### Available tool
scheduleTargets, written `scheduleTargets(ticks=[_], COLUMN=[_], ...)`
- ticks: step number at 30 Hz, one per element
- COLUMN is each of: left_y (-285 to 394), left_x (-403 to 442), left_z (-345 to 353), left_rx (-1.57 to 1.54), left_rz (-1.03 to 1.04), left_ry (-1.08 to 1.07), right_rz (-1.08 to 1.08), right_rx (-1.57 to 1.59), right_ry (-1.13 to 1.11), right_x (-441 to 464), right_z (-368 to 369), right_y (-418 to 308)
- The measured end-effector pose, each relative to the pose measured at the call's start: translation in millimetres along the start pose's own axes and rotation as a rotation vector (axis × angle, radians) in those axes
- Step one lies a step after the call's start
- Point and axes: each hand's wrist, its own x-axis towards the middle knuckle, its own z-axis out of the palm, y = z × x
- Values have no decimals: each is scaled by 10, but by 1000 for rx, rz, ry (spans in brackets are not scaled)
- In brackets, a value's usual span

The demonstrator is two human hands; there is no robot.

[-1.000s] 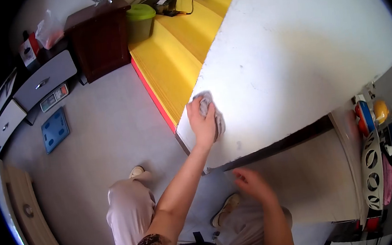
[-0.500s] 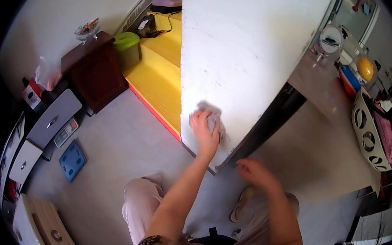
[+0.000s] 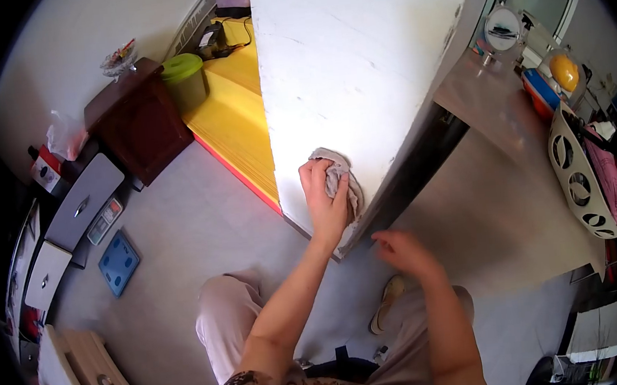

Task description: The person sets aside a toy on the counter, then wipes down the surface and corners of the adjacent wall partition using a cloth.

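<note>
A crumpled grey cloth (image 3: pixel 338 176) is pressed against the lower part of the white wall (image 3: pixel 357 78), near its bottom corner. My left hand (image 3: pixel 325 200) grips the cloth, fingers bent around its left side. Dark scuffs and scratches mark the wall's surface, and its edges look chipped. To the right of the wall's lower corner, my right hand (image 3: pixel 404 251) hangs in the air above the floor, fingers curled together; whether anything is inside them is hidden.
Yellow steps (image 3: pixel 233 126) with a green-lidded bin (image 3: pixel 185 82) rise left of the wall. A dark red cabinet (image 3: pixel 145 130), a blue scale (image 3: pixel 119 262) and drawers (image 3: pixel 83 201) stand further left. At the right are a table (image 3: pixel 491 103) and a white basket (image 3: pixel 577 176).
The view has turned, so the wall looks narrower and more of the table shows. My left hand and the cloth have shifted slightly on the wall. My right hand has risen a little.
</note>
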Motion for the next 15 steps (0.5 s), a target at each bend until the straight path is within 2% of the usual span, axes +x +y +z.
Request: scheduleTargets(ticks=[4, 7, 8, 9, 12, 13, 15], left_y=[-654, -1368, -1432, -1507, -1550, -1463, -839], left_x=[-459, -973, -1030, -1081, -953, -887, -692], left_z=[43, 111, 129, 115, 72, 95, 111], left_rx=[210, 142, 113, 126, -96, -42, 69], left_rz=[-85, -358, -438, -537, -748, -620, -368], left_ry=[-20, 54, 102, 75, -9, 9, 32], right_rz=[5, 25, 56, 88, 103, 91, 41], right_rx=[-10, -1, -4, -7, -12, -11, -22], right_ry=[12, 6, -10, -28, -39, -30, -6], right_x=[-7, -44, -41, -41, -27, 5, 46], right_z=[-7, 8, 9, 12, 41, 42, 67], right_y=[6, 16, 29, 44, 70, 79, 72])
